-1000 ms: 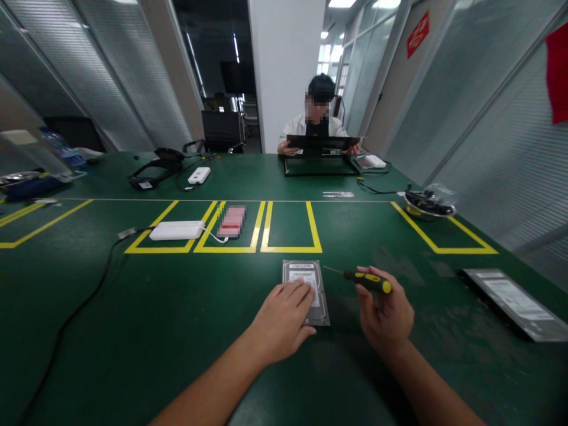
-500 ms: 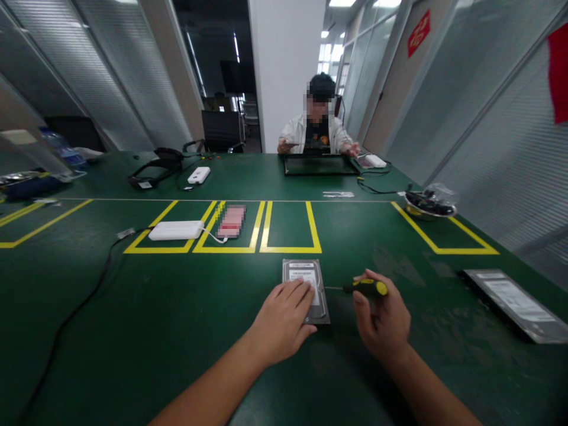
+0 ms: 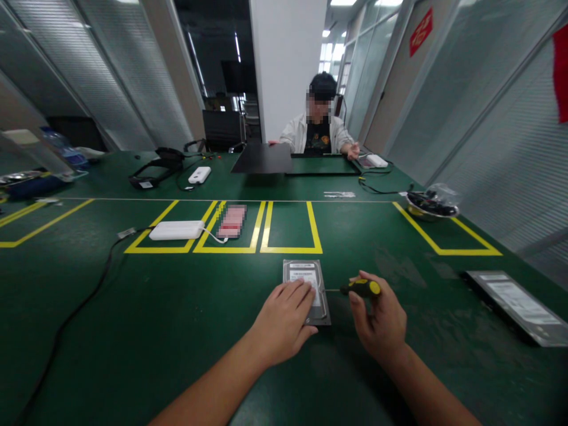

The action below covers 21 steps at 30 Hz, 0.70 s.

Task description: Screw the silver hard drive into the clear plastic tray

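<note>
A silver hard drive [image 3: 322, 305] lies flat on the green table [image 3: 177, 355] in front of me. My left hand [image 3: 284, 319] rests over its lower left part, fingers together on the label and thumb at the near edge. My right hand [image 3: 382, 319] is closed on a yellow and black screwdriver [image 3: 364, 288], held level. The thin shaft points left, and its tip meets the right side of the drive. How the tip sits there is too small to make out.
At the right lies a second, larger drive [image 3: 519, 305]. Beyond it stands a bowl of cables [image 3: 430, 207]. A white power bank [image 3: 176, 230] and a phone [image 3: 232, 221] lie at the left. Opposite, a person [image 3: 317, 133] handles a dark panel [image 3: 262, 159] beside a black frame [image 3: 326, 173].
My right hand and the screwdriver have shifted slightly left. My left hand stays on the drive. Across the table, the dark panel has come out over the table, left of the frame.
</note>
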Each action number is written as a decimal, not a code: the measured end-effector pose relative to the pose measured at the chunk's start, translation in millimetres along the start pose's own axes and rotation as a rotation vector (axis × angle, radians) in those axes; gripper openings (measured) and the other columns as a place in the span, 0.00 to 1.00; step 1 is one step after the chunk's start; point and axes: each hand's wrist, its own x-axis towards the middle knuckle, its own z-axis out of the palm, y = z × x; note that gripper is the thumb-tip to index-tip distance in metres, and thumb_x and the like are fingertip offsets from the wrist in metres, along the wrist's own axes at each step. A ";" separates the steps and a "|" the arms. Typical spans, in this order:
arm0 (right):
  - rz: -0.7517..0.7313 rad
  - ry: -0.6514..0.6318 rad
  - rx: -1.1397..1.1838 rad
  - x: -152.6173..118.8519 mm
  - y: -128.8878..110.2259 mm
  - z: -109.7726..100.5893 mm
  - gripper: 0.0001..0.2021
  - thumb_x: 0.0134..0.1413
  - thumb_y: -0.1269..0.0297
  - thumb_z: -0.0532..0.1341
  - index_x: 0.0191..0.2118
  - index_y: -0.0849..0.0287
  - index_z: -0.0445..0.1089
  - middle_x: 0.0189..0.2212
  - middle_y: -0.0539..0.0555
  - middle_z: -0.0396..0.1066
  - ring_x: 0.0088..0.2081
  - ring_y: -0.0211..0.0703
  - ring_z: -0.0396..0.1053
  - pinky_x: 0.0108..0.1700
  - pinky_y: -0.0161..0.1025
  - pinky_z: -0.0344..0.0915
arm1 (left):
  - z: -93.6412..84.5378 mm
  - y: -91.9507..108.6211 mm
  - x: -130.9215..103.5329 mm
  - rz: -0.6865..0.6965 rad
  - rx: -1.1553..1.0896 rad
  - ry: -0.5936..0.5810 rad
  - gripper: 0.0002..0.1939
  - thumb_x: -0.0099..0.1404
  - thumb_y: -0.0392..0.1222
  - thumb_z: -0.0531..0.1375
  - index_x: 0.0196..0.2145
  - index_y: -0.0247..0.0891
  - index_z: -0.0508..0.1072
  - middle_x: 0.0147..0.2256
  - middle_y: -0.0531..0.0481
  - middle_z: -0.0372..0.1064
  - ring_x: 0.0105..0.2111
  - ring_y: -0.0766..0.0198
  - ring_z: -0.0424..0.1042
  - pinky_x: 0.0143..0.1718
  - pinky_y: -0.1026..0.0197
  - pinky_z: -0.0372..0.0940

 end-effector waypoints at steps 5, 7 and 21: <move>0.000 0.001 -0.003 -0.6 1.4 0.7 0.16 0.64 0.63 0.55 0.54 0.60 0.61 0.39 0.59 0.72 0.40 0.46 0.74 0.41 0.41 0.74 | 0.1 -0.2 0.1 0.006 0.003 0.000 0.33 0.67 0.53 0.59 0.64 0.36 0.57 0.64 0.40 0.57 0.64 0.48 0.53 0.65 0.45 0.49; 0.003 0.002 -0.003 -1.0 1.9 0.6 0.16 0.63 0.63 0.56 0.55 0.60 0.61 0.40 0.59 0.72 0.40 0.46 0.74 0.42 0.41 0.74 | 0.2 -0.3 0.2 0.004 0.004 -0.002 0.33 0.67 0.53 0.59 0.64 0.36 0.58 0.64 0.40 0.57 0.64 0.48 0.53 0.65 0.46 0.49; 0.010 0.004 0.005 -0.9 3.2 1.5 0.17 0.63 0.63 0.56 0.56 0.59 0.60 0.40 0.58 0.72 0.41 0.46 0.74 0.42 0.41 0.74 | 0.5 -0.1 0.2 0.006 -0.013 0.003 0.34 0.66 0.51 0.60 0.64 0.36 0.58 0.63 0.40 0.59 0.64 0.48 0.54 0.65 0.45 0.49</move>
